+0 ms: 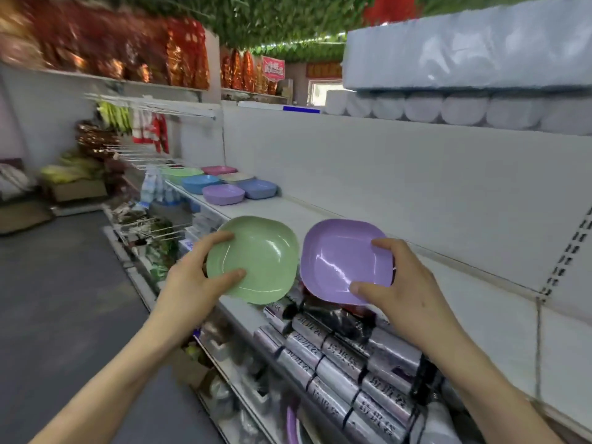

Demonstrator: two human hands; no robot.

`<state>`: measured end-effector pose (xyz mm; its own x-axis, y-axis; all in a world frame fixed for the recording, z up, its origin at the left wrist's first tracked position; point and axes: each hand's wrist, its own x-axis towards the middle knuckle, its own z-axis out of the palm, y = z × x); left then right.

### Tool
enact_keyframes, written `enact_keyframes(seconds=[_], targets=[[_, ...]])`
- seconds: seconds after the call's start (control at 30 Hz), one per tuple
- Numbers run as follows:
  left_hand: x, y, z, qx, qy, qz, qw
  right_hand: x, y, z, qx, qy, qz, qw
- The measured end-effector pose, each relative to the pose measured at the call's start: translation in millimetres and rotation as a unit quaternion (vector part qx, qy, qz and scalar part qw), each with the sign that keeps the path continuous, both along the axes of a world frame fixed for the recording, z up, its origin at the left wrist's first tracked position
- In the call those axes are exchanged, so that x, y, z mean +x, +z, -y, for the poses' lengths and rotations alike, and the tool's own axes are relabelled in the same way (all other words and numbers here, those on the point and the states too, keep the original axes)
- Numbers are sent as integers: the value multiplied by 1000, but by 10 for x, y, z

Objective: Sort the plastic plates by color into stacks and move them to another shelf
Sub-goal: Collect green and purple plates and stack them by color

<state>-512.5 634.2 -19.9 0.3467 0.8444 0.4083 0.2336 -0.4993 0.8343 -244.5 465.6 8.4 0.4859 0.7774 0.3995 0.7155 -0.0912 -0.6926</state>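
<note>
My left hand (195,280) grips a light green plastic plate (256,261) by its left rim, thumb on the inside. A purple plate (342,261) is held by my right hand (400,283) at its right rim. Both plates hang side by side above the front edge of the white shelf (464,299). Farther back on the same shelf stand several plates: a purple one (223,193), two blue ones (257,188) (200,183), a green one (182,173), a pink one (219,170) and a pale one (236,177).
Below the shelf lie rolls of grey plastic bags (346,363). Wrapped white rolls (461,107) fill the shelf above. Wire hooks with hanging goods (144,123) stick out at the left. The grey aisle floor (64,299) runs along the left.
</note>
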Motion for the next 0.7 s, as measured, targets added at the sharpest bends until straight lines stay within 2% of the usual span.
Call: enact_keyframes(seconds=[0.33, 0.7], targets=[[-1586, -165, -1278, -25, 135, 9, 990, -1276, -122, -1943, -18, 115, -4, 993], [-2484, -316, -3121, -25, 232, -5, 972, -2109, -362, -4357, -26, 205, -25, 978]])
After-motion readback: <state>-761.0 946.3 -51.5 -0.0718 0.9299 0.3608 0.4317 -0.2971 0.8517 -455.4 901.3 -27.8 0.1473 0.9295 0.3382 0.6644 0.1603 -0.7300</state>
